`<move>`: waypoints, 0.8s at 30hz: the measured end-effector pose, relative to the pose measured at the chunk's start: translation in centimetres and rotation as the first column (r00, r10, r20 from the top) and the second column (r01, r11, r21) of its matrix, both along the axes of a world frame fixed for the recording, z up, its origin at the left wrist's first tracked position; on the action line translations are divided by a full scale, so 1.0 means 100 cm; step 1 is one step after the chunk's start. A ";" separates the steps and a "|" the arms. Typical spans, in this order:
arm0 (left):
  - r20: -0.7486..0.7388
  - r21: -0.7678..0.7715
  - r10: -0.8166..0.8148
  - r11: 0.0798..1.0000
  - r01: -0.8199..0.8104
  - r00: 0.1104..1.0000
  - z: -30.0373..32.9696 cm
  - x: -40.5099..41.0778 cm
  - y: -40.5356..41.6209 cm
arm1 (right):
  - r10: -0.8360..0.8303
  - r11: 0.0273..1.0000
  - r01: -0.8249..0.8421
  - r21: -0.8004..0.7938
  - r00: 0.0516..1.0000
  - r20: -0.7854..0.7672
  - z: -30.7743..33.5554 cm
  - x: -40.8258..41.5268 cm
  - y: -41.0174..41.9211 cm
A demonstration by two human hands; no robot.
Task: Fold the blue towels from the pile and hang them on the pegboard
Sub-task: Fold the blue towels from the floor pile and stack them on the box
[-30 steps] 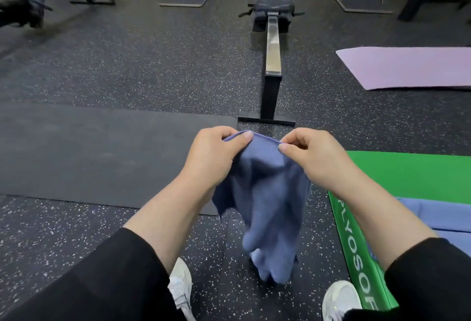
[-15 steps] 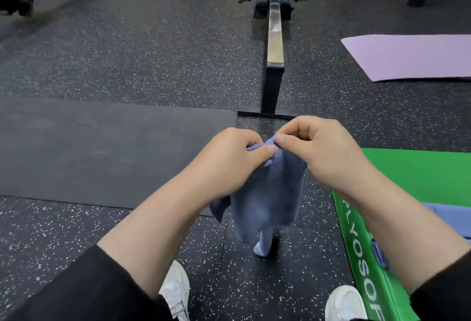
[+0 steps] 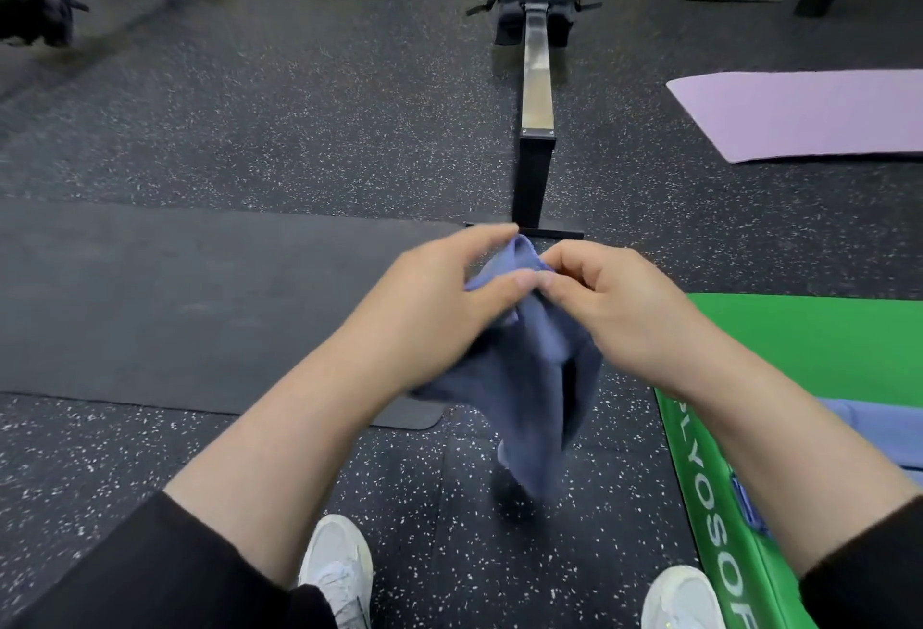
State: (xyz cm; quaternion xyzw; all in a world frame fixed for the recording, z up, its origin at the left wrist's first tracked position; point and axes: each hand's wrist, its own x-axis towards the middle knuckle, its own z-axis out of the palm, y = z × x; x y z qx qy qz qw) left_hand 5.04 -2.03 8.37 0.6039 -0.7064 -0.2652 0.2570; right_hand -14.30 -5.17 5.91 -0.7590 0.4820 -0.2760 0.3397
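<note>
Fingers (image 3: 519,284) of both hands curled and pinching one blue towel (image 3: 537,378) at its top edge, thumbs nearly touching each other. Left hand (image 3: 439,308) grips the left part of the bunched edge, index finger reaching over the top; right hand (image 3: 619,308) pinches the right part between thumb and index. Towel hangs crumpled below both hands, lower tip above the speckled floor (image 3: 449,503), not clearly touching it. Fold lines hard to make out, cloth slightly blurred. More blue towel fabric (image 3: 864,421) lies on the green mat (image 3: 809,343) to the right of the held towel, mostly hidden behind the right forearm and cut off by the frame edge. Mat lettering only partly readable. Rowing machine (image 3: 537,69) straight beyond the towel, purple mat (image 3: 809,113) to its right. White shoes (image 3: 339,573) below the towel, right one cropped.
</note>
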 end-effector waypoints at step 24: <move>0.027 -0.184 0.443 0.883 -0.432 0.896 0.004 0.044 -0.016 | -0.018 0.998 0.020 0.065 1.000 -0.025 0.001 0.002 0.002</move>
